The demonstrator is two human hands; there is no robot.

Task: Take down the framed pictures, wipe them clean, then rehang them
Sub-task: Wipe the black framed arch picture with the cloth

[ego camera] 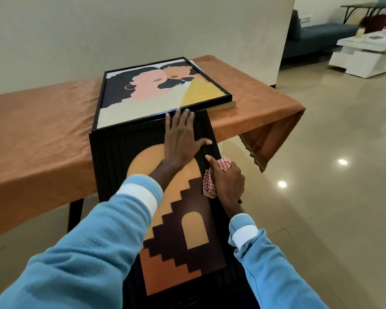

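head | portrait picture (161, 92) on table (42, 130) | left hand (179, 139) flat on staircase picture (187, 201)

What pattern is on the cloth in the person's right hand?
Red-and-white checks on the cloth, bunched in the right hand; the head view shows it.

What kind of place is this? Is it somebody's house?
Most likely a home's living area: a blue sofa and a low white coffee table stand in the background, the floor is glossy tile, and framed pictures lie stacked on a cloth-covered table.
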